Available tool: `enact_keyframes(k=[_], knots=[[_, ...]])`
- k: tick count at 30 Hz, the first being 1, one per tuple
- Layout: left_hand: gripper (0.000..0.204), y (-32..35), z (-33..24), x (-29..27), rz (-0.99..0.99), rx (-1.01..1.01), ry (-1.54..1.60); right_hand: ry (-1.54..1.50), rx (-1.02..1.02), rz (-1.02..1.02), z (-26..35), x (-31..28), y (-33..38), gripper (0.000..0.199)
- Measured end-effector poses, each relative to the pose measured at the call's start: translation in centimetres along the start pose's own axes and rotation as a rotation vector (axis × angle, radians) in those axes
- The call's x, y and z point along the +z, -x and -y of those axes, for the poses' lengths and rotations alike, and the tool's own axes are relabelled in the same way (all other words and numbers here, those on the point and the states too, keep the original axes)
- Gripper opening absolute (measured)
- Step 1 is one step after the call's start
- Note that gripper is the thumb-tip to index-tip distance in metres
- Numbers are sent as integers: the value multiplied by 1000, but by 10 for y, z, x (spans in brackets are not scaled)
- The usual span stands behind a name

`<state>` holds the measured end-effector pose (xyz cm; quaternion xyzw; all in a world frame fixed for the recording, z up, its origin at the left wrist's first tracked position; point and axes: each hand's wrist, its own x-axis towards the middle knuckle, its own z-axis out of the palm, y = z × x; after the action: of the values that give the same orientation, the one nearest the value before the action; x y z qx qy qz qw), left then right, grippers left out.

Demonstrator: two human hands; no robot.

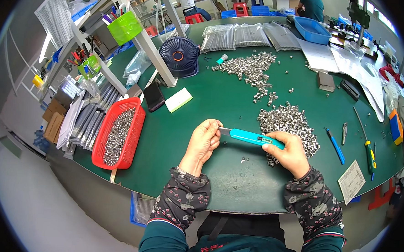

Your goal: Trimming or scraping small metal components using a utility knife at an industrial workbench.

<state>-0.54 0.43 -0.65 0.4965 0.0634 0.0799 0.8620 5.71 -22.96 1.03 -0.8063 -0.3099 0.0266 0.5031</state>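
Observation:
My right hand (293, 153) is wrapped round the teal handle of a utility knife (247, 136), which lies nearly level above the table. Its grey blade sticks out toward my left hand (204, 139). The thumb and fingers of that hand are pinched together at the blade's end; whatever is between them is hidden. Just behind my right hand lies a heap of small shiny metal rings (286, 121). Farther back, more rings (248, 69) are spread in a loose pile. A red plastic basket (137, 136) on the left holds many similar metal pieces.
On the left are a black phone (154, 96), a sticky-note pad (178, 100) and a dark fan (179, 56). A blue pen-like tool (335, 146), a screwdriver (370, 155) and a paper slip (353, 182) lie on the right. Bagged tubes (252, 36) and a blue tray (312, 30) stand behind.

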Motion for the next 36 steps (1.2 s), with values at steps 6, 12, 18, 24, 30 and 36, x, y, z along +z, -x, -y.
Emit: enact_keyframes(k=[6,12,18,24,30,36], knots=[[21,1,-1,2,-39,6,-85,73,-61,-44,1,0,0,30],[23,1,-1,3,-51,1,-119,116,-117,-77,1,0,1,30],[24,2,-2,4,-69,-26,-128,130,-126,-79,0,0,1,29],[25,2,-4,4,-72,-55,-141,117,-142,-76,2,0,0,29],[27,2,-7,3,-41,-108,-150,182,-195,-95,4,-2,0,27],[29,4,-8,5,-42,-161,-40,233,-347,-233,6,-1,-1,24]])
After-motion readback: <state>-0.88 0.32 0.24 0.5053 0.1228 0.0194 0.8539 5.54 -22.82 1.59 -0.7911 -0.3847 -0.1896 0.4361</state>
